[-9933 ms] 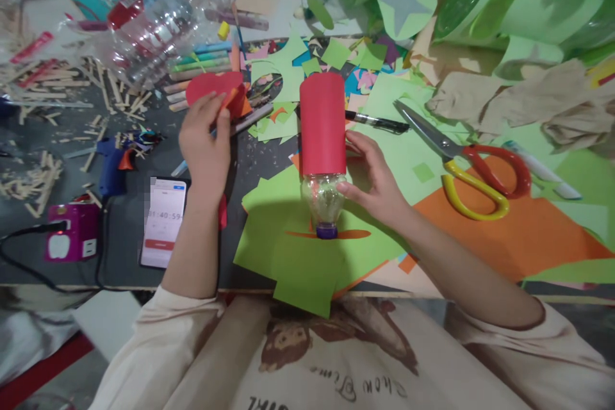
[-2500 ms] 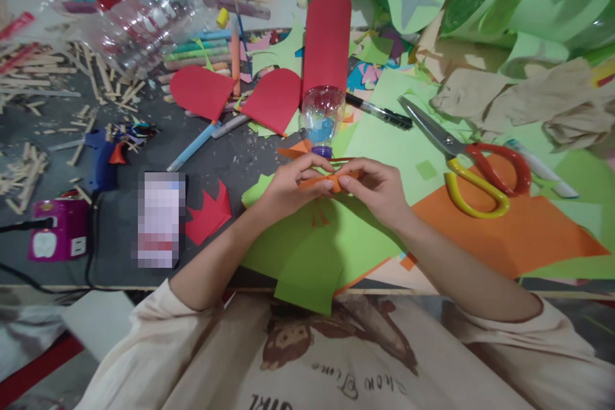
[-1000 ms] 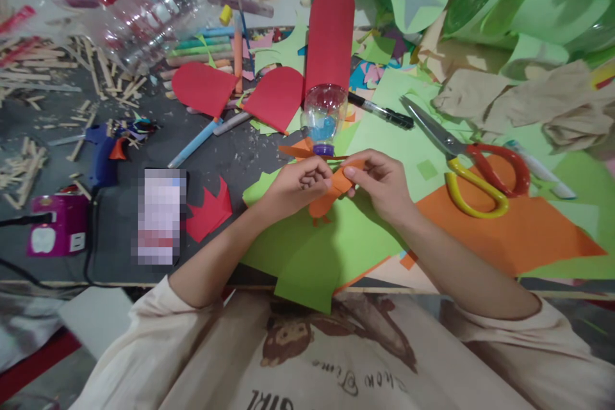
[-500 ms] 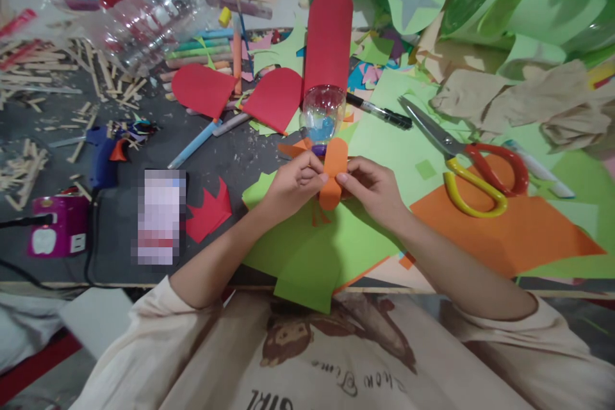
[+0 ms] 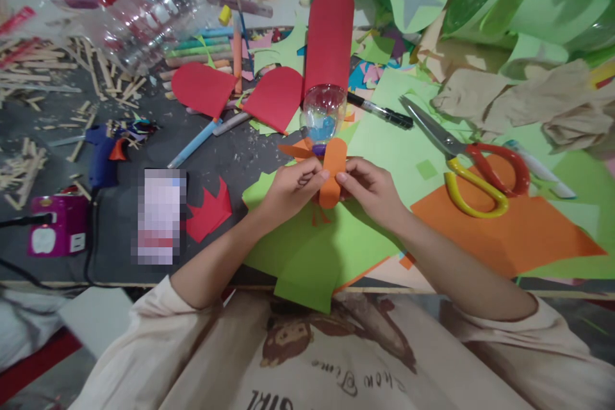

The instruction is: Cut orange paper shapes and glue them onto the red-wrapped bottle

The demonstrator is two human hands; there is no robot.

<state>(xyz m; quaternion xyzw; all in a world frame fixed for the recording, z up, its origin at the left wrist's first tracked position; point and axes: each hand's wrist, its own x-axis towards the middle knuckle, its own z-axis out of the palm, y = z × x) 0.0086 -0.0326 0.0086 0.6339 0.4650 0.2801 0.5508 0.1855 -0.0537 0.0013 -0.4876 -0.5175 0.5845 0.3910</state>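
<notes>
Between my two hands is an orange paper strip [image 5: 335, 157] with rounded ends, held upright over green paper. My left hand [image 5: 296, 187] pinches its left edge near the middle, and my right hand [image 5: 372, 189] pinches the right edge. Just beyond my fingers lies a clear plastic bottle piece [image 5: 323, 109] joined to a red paper-covered tube [image 5: 329, 38]. Two red rounded paper pieces [image 5: 202, 91] lie left of the tube. Small orange cut strips [image 5: 320, 216] show below the held paper, on the green sheet [image 5: 283, 240].
Scissors [image 5: 449, 144] with red and yellow handles lie at the right, partly over orange paper [image 5: 500, 237]. A blue glue gun [image 5: 103, 157], a phone [image 5: 158, 218] and a purple box [image 5: 58, 225] are at the left. Plastic bottles [image 5: 163, 6] and wooden sticks are behind.
The orange strip has tilted slightly, its lower end rising a little. Both hands keep nearly the same place and grip.
</notes>
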